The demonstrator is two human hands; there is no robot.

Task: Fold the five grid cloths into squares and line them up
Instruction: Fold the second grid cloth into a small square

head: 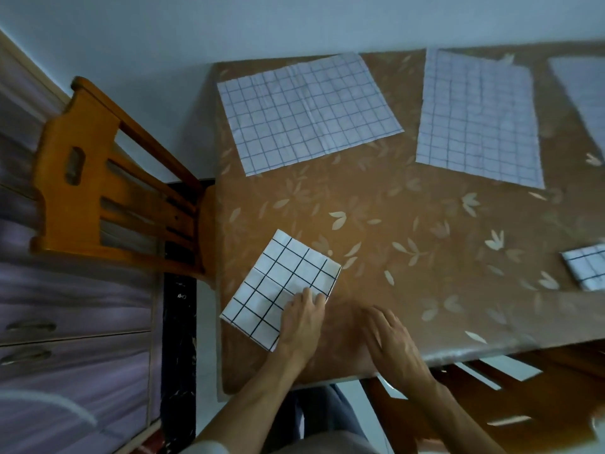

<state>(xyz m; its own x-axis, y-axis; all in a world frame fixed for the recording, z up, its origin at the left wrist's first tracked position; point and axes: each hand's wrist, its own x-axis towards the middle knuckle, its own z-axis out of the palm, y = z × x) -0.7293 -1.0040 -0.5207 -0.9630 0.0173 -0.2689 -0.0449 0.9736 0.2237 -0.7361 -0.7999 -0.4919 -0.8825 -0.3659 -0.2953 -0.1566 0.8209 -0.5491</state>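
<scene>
A folded white cloth with a black grid [275, 283] lies near the table's left front corner. My left hand [302, 317] rests flat on its near right corner, fingers together. My right hand [391, 339] hovers or lies flat on the bare tabletop just to the right, fingers spread, holding nothing. Two unfolded grid cloths lie flat at the back: one at back left [307, 109], one at back middle [478, 116]. A third flat cloth [582, 90] is cut off at the right edge. Another folded grid cloth [586, 268] sits at the right edge.
The brown leaf-patterned table [409, 231] has its front edge close to me. A wooden chair [108, 185] stands at the table's left side, with drawers [65, 322] beyond it. Another wooden chair [491, 394] is below the front edge at right.
</scene>
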